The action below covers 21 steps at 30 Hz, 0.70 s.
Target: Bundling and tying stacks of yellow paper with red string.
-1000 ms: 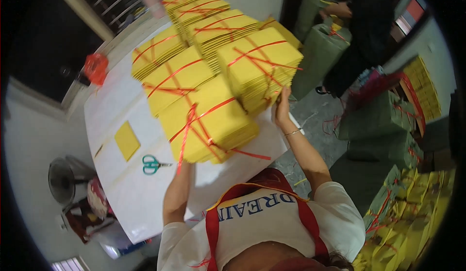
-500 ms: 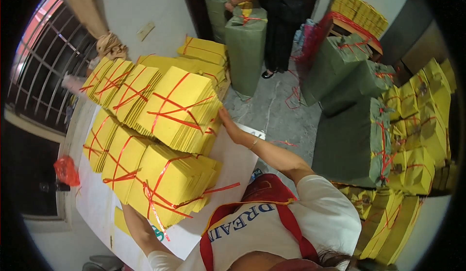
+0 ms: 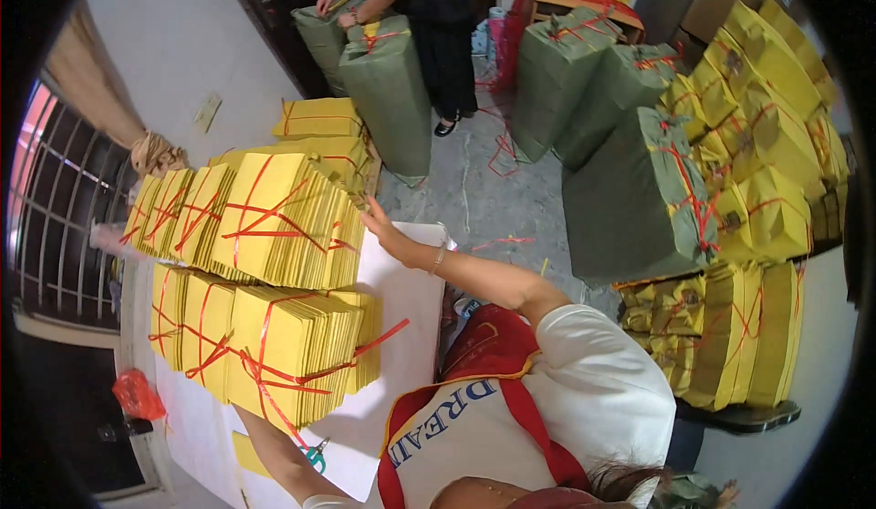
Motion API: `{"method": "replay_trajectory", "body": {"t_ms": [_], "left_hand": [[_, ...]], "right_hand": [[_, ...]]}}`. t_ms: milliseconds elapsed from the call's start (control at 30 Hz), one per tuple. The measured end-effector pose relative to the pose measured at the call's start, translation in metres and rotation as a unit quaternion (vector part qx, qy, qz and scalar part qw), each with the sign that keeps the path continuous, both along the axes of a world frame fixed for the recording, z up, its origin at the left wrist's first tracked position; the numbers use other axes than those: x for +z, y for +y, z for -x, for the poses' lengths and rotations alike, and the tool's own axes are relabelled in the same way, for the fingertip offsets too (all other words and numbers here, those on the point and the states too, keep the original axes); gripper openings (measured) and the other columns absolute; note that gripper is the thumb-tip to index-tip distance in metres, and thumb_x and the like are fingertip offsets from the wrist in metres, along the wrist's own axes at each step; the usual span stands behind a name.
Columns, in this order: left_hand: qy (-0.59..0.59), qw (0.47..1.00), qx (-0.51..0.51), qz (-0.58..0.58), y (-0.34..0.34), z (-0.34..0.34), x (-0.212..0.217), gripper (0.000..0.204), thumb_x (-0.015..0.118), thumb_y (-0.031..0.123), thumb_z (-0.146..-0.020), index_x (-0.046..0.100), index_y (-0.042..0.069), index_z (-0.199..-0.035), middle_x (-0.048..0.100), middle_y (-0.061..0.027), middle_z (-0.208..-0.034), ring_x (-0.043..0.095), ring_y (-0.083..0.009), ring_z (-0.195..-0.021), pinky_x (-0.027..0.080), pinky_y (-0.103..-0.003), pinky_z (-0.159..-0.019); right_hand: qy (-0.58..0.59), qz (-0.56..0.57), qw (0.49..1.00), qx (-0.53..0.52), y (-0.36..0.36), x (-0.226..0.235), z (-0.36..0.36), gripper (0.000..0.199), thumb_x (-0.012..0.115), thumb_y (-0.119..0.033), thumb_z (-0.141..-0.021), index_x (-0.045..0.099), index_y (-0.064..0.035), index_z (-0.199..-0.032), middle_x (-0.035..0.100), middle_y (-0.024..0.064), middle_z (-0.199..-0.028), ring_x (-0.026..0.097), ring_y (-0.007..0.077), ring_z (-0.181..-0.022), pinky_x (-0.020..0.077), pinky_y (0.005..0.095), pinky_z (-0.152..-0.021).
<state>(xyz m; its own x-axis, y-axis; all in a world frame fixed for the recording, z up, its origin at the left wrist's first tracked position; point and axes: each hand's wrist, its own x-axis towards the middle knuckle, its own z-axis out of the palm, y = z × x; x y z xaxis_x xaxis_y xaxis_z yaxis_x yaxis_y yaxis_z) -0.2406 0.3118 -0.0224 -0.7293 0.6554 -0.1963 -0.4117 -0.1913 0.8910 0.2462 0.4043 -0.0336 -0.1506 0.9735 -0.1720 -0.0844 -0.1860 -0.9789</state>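
Tied bundles of yellow paper stand in two tiers on a white table at the left. Against the right side of the large upper bundle (image 3: 265, 199) rests my right hand (image 3: 391, 233), its fingers stretched out along the sheet edges. My left hand is hidden behind the lower front bundle (image 3: 283, 345); only the left forearm (image 3: 278, 454) shows, coming up beside it. Red plastic ribbon (image 3: 265, 363) crosses every bundle, with loose ends hanging at the front. Teal-handled scissors (image 3: 317, 457) lie on the table (image 3: 406, 276) beneath the ribbon ends.
Behind the table, a person in black (image 3: 429, 35) has both hands at a green wrapped pack (image 3: 388, 98). More green packs (image 3: 630, 199) stand on the floor at the right, beside piled yellow bundles (image 3: 766, 199). Red ribbon scraps (image 3: 502, 155) lie on the floor.
My view has turned, so the room sits further left and the right-hand piles show more. My right hand stays at the upper bundle's side, with its fingers now more visible.
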Motion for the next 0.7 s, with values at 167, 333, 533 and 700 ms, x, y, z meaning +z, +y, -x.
{"method": "replay_trajectory", "body": {"t_ms": [167,333,533,700], "left_hand": [[-0.025,0.998,0.036,-0.045,-0.014,0.003,0.037,0.061,0.032,0.052,-0.085,0.037,0.008,-0.126,0.036,-0.0155,-0.129,0.041,-0.0315,-0.113,0.034,-0.049,-0.093],[0.035,0.976,0.182,-0.115,-0.09,-0.051,0.128,0.05,0.04,0.04,-0.085,0.039,0.007,-0.123,0.038,-0.014,-0.128,0.037,-0.0256,-0.117,0.03,-0.039,-0.094],[0.572,0.727,0.355,-0.135,-0.148,-0.225,0.217,0.064,0.028,0.051,-0.087,0.035,-0.004,-0.119,0.043,-0.0184,-0.121,0.05,-0.0272,-0.099,0.044,-0.04,-0.077],[0.691,0.456,0.463,-0.315,-0.101,-0.346,0.23,0.043,0.029,0.033,-0.091,0.043,-0.003,-0.108,0.053,-0.0176,-0.099,0.052,-0.0273,-0.085,0.043,-0.036,-0.066]], "right_hand": [[0.071,0.126,0.989,-0.013,-0.076,-0.016,-0.085,0.058,0.045,-0.04,-0.085,0.025,-0.0125,-0.132,0.038,0.0063,-0.124,0.045,0.0161,-0.105,0.0352,0.0322,-0.085],[0.022,0.182,0.98,-0.074,-0.105,-0.047,-0.144,0.051,0.049,-0.039,-0.082,0.038,-0.0128,-0.124,0.048,0.0067,-0.116,0.047,0.0177,-0.1,0.0361,0.0355,-0.083],[0.064,0.21,0.975,-0.033,-0.063,-0.052,-0.158,0.04,0.049,-0.034,-0.084,0.044,-0.0121,-0.117,0.052,0.0012,-0.105,0.048,0.0126,-0.093,0.0377,0.0293,-0.075],[0.038,0.172,0.971,0.159,-0.03,-0.044,-0.186,0.04,0.05,-0.035,-0.084,0.046,-0.0111,-0.116,0.052,0.0015,-0.103,0.048,0.0124,-0.092,0.0383,0.0297,-0.076]]}}
